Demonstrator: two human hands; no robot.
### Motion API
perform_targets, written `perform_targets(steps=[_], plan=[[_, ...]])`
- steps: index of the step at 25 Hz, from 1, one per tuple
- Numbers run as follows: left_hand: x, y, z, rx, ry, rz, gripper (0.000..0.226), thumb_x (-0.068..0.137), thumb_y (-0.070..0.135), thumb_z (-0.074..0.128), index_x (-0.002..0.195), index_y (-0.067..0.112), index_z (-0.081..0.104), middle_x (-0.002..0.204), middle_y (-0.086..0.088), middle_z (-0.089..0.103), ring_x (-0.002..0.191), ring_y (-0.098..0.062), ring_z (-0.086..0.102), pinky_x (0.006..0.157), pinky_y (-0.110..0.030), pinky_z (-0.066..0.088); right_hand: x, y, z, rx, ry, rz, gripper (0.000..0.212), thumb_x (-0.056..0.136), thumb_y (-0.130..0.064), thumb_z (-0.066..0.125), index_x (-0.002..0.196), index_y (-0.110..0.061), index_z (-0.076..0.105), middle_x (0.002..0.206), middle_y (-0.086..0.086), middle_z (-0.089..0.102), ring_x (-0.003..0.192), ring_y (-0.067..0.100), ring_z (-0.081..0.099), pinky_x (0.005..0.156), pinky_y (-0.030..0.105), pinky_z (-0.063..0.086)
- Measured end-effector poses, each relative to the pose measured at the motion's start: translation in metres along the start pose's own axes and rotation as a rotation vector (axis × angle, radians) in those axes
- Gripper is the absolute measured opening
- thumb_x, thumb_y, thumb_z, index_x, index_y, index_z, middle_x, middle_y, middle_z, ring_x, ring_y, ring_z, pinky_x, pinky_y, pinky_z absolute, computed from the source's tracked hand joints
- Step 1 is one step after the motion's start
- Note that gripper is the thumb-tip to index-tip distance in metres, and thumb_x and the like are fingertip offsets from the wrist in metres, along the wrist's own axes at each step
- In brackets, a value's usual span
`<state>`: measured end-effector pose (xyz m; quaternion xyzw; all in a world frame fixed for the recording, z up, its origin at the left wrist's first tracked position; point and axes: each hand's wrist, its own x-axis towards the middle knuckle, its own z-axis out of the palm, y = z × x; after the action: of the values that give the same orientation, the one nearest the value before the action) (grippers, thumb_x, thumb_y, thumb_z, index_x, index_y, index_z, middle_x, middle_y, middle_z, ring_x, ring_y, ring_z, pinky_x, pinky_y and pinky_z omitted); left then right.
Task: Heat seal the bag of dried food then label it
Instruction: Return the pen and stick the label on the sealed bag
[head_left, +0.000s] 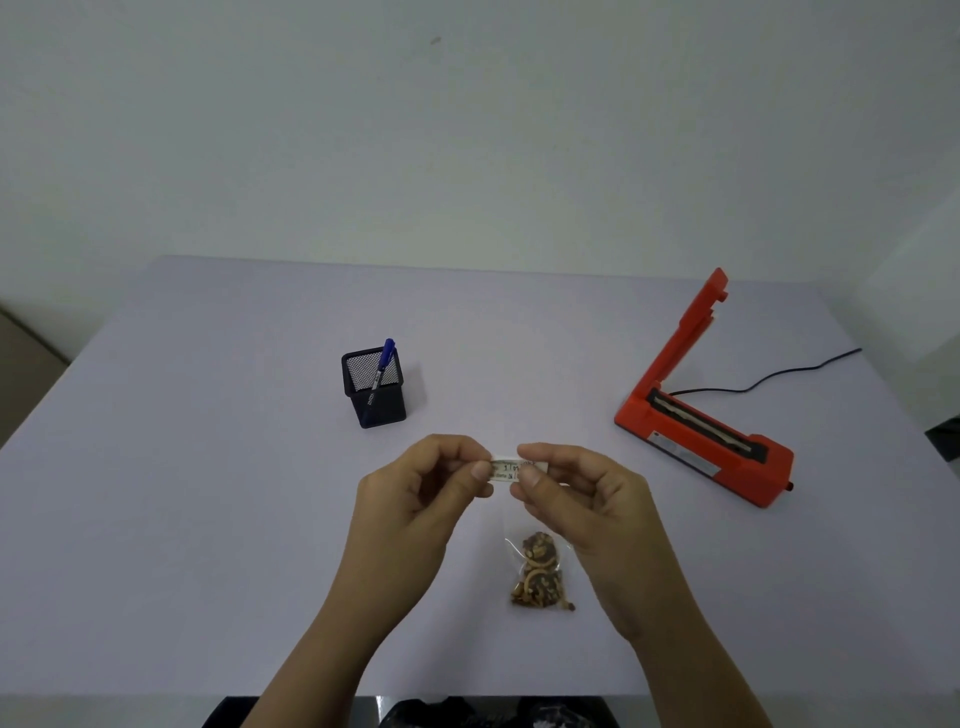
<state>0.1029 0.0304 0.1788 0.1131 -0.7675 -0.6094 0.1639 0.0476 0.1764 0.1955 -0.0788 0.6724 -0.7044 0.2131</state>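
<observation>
A small white label (506, 467) with handwriting is held above the table between both hands. My left hand (431, 493) pinches its left end with thumb and fingers. My right hand (576, 493) pinches its right end. Below the hands a clear plastic bag of dried food (540, 571) lies flat on the table; its upper part is partly hidden by my right hand. The orange heat sealer (701, 415) stands at the right with its arm raised.
A black mesh pen holder (375, 389) with a blue marker (383, 361) stands behind the hands to the left. The sealer's black cord (779, 374) trails to the table's right edge. The table (208, 467) is pale lilac, with a wall behind it.
</observation>
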Motion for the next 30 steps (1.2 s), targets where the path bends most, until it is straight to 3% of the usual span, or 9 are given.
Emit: perform_targets(steps=[6,13,15,19,23,26,30], plan=[[0.001,-0.002,-0.004,0.049,-0.026,0.099,0.005,0.083,0.039,0.061,0.086,0.036,0.064,0.077,0.007,0.068,0.069,-0.025,0.063,0.065,-0.043,0.052,0.003,-0.001,-0.005,0.052,-0.061,0.076,0.025,0.065,-0.028,0.068,0.089,-0.023,0.072,0.087,0.003,0.075,0.087,0.016,0.07,0.081,0.023,0.056],[0.004,-0.01,0.0,0.008,-0.028,0.102,0.012,0.08,0.043,0.052,0.086,0.039,0.062,0.08,0.008,0.068,0.071,-0.029,0.06,0.066,-0.048,0.05,0.004,-0.001,-0.007,0.151,-0.08,0.14,0.031,0.072,-0.035,0.054,0.094,-0.019,0.069,0.089,-0.002,0.076,0.085,0.01,0.071,0.071,0.015,0.055],[0.002,-0.012,0.001,-0.049,-0.037,0.079,0.009,0.08,0.041,0.055,0.084,0.037,0.063,0.08,0.007,0.069,0.074,-0.028,0.061,0.068,-0.045,0.05,0.005,0.0,-0.007,0.192,-0.074,0.161,0.032,0.074,-0.035,0.052,0.095,-0.018,0.069,0.09,0.0,0.076,0.085,0.009,0.071,0.069,0.015,0.055],[0.0,-0.019,-0.001,-0.185,-0.021,0.013,0.005,0.087,0.023,0.061,0.083,0.021,0.064,0.087,0.001,0.071,0.078,-0.014,0.069,0.07,-0.021,0.055,0.01,0.003,-0.008,0.269,-0.077,0.2,0.024,0.073,-0.02,0.058,0.092,-0.016,0.071,0.088,0.002,0.076,0.08,0.01,0.071,0.065,0.014,0.055],[0.002,-0.035,-0.006,-0.195,0.104,-0.13,0.01,0.084,0.019,0.055,0.087,0.014,0.063,0.095,0.004,0.073,0.082,-0.011,0.069,0.07,-0.019,0.055,0.018,0.01,-0.007,0.231,-0.062,0.202,0.019,0.082,-0.006,0.059,0.095,-0.015,0.07,0.084,0.002,0.075,0.077,0.011,0.071,0.064,0.015,0.055],[0.003,-0.052,-0.017,-0.136,0.214,-0.228,0.007,0.089,0.012,0.058,0.089,0.014,0.065,0.101,0.003,0.07,0.08,-0.004,0.066,0.07,-0.017,0.054,0.029,0.022,0.0,0.11,-0.047,0.166,0.017,0.085,-0.007,0.06,0.095,-0.018,0.069,0.076,-0.002,0.073,0.075,0.01,0.07,0.067,0.017,0.054],[0.002,-0.065,-0.03,-0.198,0.273,-0.334,0.008,0.089,0.012,0.059,0.088,0.015,0.066,0.083,0.004,0.072,0.075,-0.002,0.066,0.069,-0.015,0.054,0.07,0.063,0.017,-0.118,-0.031,0.14,0.014,0.083,-0.01,0.066,0.086,-0.022,0.072,0.08,-0.003,0.072,0.077,0.01,0.069,0.075,0.021,0.055]])
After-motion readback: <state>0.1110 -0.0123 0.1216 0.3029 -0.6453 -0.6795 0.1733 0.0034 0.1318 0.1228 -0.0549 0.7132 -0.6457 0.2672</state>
